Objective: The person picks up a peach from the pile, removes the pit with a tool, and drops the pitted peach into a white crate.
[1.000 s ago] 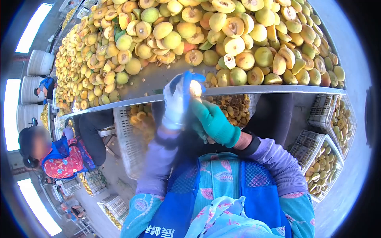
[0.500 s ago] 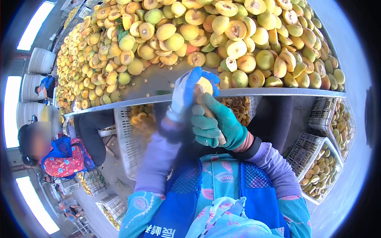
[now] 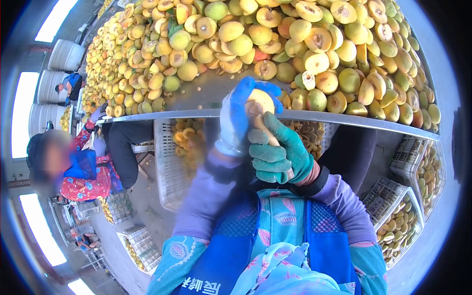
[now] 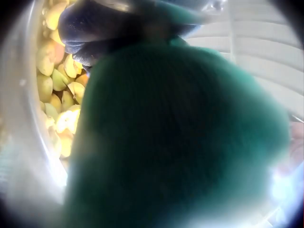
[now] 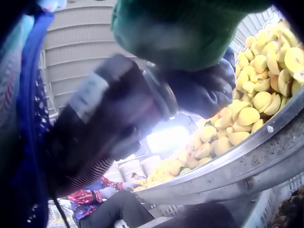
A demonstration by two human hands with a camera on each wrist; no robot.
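In the head view my left hand, in a white and blue glove, holds a yellow peach just over the table's front edge. Its cut side and darker centre face me. My right hand, in a green glove, grips a wooden-handled tool, its thumb up against the fruit. The tool's working end is hidden at the peach. Much of the left wrist view is filled by the blurred green glove. In the right wrist view the green glove overlaps the dark-looking left glove.
Halved peaches are heaped on the metal-edged table. Below it stands a white crate holding yellow pieces. More crates of halves stand at the right. Another person sits at the left, one arm reaching to the table.
The green-gloved fingers have turned so that the tool's handle shows, and the peach is more exposed in my left hand. The view has shifted left. The person at left now reaches to the table.
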